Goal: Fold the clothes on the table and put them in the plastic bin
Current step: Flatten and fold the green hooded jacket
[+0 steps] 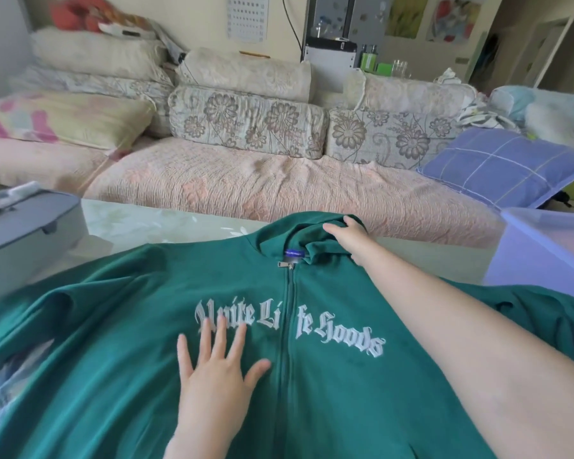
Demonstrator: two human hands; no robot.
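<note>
Step in hand, by judgement: laying out and smoothing, prior to the first fold. A dark green zip-front hooded sweatshirt with white gothic lettering across the chest (312, 376) lies face up and spread across the glass-topped desk (153, 226), zip closed to the collar, hood at the far edge nearest the sofa (246, 180). No fold has been made in the body yet.

Left hand (216, 369): palm down, flat on the chest panel just left of the zip, fingers (209, 336) spread and reaching onto the lettering. It is pressing or smoothing; it grips nothing.

Right hand (348, 240): the arm extends forward across the right chest panel to the hood. The hand rests on bunched hood fabric beside the collar. The fingers curl over the cloth; whether they pinch a fold of it or only press it down cannot be told, the tips being hidden by the fabric.

The translucent lilac plastic bin (540, 250) stands at the right edge of the desk, just beside the sweatshirt's right shoulder. Its contents cannot be seen. A grey hard case (27, 233) sits at the far left of the desk.

Next move, by judgement: the hood needs bringing down flat onto the body or squaring off, then each sleeve turned inward. Both sleeves run out of view at the sides, so their lie is unconfirmed. The cloth is thick and will hold a bulky fold.

Task at an early stage for this garment.
</note>
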